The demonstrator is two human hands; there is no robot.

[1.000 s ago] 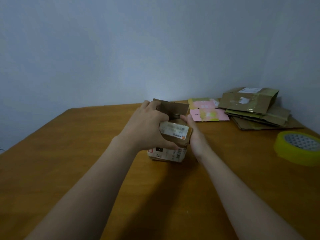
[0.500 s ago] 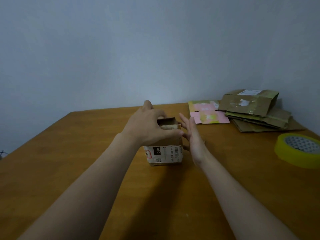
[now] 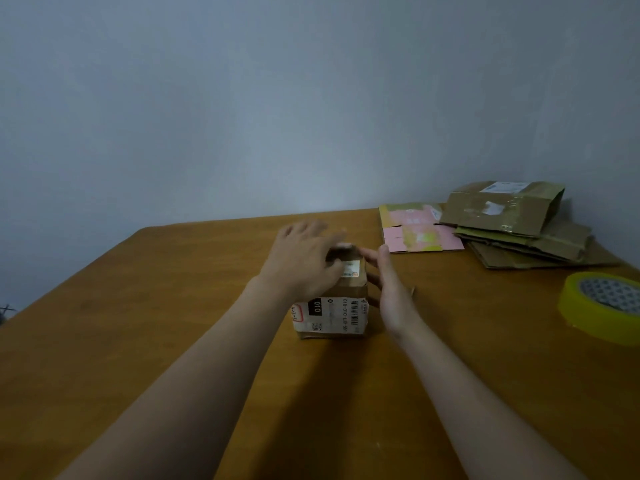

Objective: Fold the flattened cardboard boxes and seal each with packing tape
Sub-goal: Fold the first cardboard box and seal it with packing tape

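Left hand (image 3: 301,265): spread over the top of the small box (image 3: 330,315), fingers loosely extended and blurred, thumb down on the upper flap. It presses rather than grips. Right hand (image 3: 391,296): flat against the box's right side, fingers straight, holding nothing. The box stands upright on the table (image 3: 173,306), its labelled front facing me.

Assessment: I take the step in hand to be closing the top flaps. To do it well, I judge the left palm should hold the flaps level while the right hand squares the side wall, so the seam meets evenly before any tape goes on. The cardboard looks worn and creased, so a flap could spring up once pressure is released.

Contents: the left hand covers the box's top, so I cannot tell whether anything is inside.

The tape roll (image 3: 602,303) lies flat, well to the right of the box, untouched. Beyond the box and to its right lies a pink flattened box (image 3: 415,233). Further right is a stack of brown flattened boxes (image 3: 512,230), not yet folded.
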